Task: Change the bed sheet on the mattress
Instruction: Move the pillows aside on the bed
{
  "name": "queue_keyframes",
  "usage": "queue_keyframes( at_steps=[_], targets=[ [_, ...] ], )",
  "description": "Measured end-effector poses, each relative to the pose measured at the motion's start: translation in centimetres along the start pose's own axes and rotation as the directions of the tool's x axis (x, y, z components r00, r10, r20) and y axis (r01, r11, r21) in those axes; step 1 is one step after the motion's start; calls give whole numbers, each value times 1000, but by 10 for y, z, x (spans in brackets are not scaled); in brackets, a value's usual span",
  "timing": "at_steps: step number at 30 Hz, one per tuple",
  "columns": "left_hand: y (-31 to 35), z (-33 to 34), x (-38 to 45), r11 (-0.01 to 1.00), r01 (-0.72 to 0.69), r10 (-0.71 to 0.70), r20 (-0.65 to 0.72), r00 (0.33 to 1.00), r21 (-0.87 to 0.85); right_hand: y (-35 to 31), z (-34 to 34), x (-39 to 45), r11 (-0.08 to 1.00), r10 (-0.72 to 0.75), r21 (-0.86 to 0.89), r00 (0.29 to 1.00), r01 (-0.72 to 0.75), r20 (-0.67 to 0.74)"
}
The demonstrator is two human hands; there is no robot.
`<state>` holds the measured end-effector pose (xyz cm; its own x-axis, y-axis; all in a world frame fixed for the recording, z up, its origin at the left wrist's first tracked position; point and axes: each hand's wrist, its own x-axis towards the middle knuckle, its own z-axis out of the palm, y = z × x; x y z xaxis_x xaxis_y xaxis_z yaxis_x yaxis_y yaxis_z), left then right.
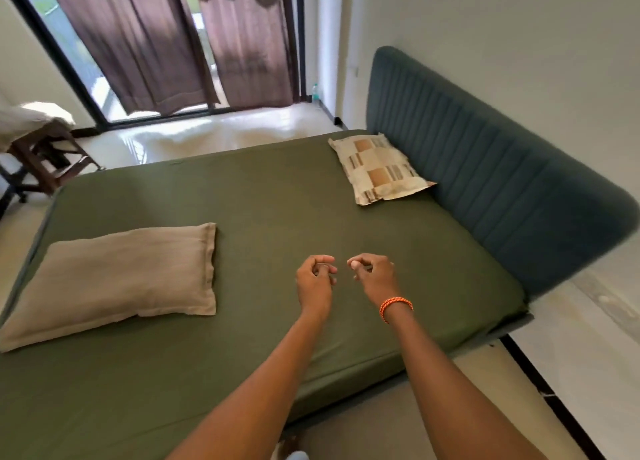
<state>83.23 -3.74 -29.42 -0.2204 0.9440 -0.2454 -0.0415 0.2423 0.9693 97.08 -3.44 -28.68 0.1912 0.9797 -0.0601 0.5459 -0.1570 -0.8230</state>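
Note:
An olive-green sheet (277,200) lies smooth over the whole mattress. A plain beige pillow (117,279) rests on its near left part. A checked cream-and-brown pillow (377,167) sits at the far end by the headboard. My left hand (315,279) and my right hand (374,274) hover side by side over the middle of the sheet. Both have their fingers curled and hold nothing. An orange braided band circles my right wrist.
A dark teal padded headboard (485,169) runs along the right wall. Brown curtains (194,37) hang before a glass door at the back. A wooden stool (48,155) with cloth on it stands at the left. Pale tiled floor (214,130) surrounds the bed.

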Motion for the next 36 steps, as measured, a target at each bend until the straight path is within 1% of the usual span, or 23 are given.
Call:
queue_keyframes(
  at_steps=[5,8,13,17,21,28,30,33,36],
  targets=[
    [-2,75,6,999,-21,19,77,997,27,36,-58,19,998,46,51,996,-43,-70],
    [-15,116,16,999,-8,4,109,994,36,63,-77,35,996,63,63,997,-60,-52],
    [-47,184,49,997,52,-58,134,989,48,119,-102,87,985,155,82,988,-154,-16],
    [-77,243,115,990,136,-139,99,985,38,166,-112,163,971,228,73,973,-229,13],
    [-91,291,180,980,195,-196,48,979,37,199,-113,238,963,258,60,964,-261,61],
    [-109,363,301,966,242,-243,2,970,88,243,-102,370,953,290,51,947,-299,137],
    [-114,379,334,963,246,-247,0,969,106,256,-97,403,946,311,44,937,-322,161],
    [-125,399,372,960,219,-226,19,974,177,275,-92,449,937,334,38,925,-346,182],
    [-132,415,398,958,182,-196,43,980,220,292,-90,488,933,356,13,926,-361,129]
  ],
)
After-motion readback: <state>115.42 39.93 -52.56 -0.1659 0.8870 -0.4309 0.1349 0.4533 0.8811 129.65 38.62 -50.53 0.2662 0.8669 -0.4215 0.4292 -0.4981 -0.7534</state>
